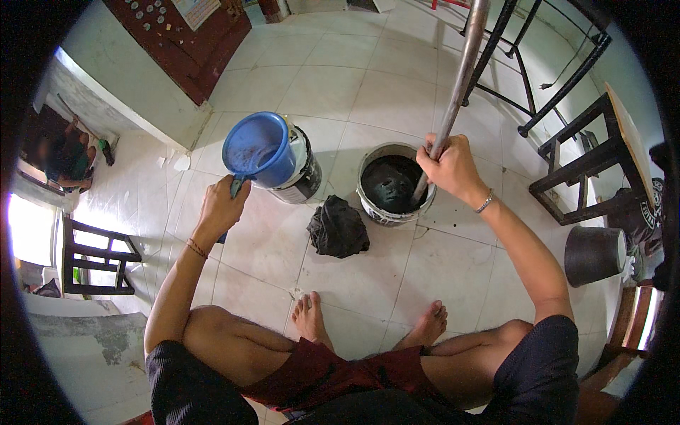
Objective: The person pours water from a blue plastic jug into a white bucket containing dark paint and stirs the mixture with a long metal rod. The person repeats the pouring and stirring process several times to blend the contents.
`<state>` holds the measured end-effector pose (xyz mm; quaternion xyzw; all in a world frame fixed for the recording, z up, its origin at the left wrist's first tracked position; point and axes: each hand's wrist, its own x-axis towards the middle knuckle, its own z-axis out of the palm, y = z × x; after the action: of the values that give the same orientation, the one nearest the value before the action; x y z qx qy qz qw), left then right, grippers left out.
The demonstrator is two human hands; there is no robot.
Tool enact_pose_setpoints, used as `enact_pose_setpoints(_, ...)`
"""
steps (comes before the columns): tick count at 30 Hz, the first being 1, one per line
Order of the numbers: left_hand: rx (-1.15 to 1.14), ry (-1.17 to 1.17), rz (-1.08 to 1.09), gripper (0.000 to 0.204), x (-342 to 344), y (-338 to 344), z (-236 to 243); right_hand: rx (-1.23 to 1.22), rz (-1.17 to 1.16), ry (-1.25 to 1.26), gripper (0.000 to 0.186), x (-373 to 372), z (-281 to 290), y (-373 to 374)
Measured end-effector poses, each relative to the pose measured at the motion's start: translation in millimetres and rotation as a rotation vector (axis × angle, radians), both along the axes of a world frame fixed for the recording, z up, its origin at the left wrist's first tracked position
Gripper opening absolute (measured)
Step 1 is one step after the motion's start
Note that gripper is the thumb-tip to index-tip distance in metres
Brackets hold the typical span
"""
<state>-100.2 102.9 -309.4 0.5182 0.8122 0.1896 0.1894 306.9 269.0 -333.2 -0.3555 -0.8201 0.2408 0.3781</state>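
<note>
Blue dipper [263, 150] — left of the dark-filled bucket [382, 215], our left hand [221, 207] gripping its handle [237, 186]; metal pole [462, 88] — dipped inside, our right hand [455, 168] clasping it.

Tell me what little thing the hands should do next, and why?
Perhaps the right hand should stir slowly with the metal pipe: its lower end is already in the bucket of dark mixture, whose surface looks uneven. The left hand holds the blue dipper by its handle, clear of that bucket.
</note>
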Motion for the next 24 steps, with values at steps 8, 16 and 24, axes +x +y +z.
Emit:
enact_pose_setpoints(8, 0.029, 0.022, -0.032, 0.044, -4, -1, -4, 0.391, -0.057, -0.026, 0.041, 3, -12, 9)
enact_pose_setpoints(16, 0.036, 0.039, -0.034, 0.045, -3, 1, -5, -0.223, -0.052, 0.151, 0.037, 2, -13, 6)
enact_pose_setpoints(24, 0.011, 0.014, -0.014, 0.044, -5, 0, -7, 0.353, -0.006, -0.084, 0.035, 8, -7, 10)
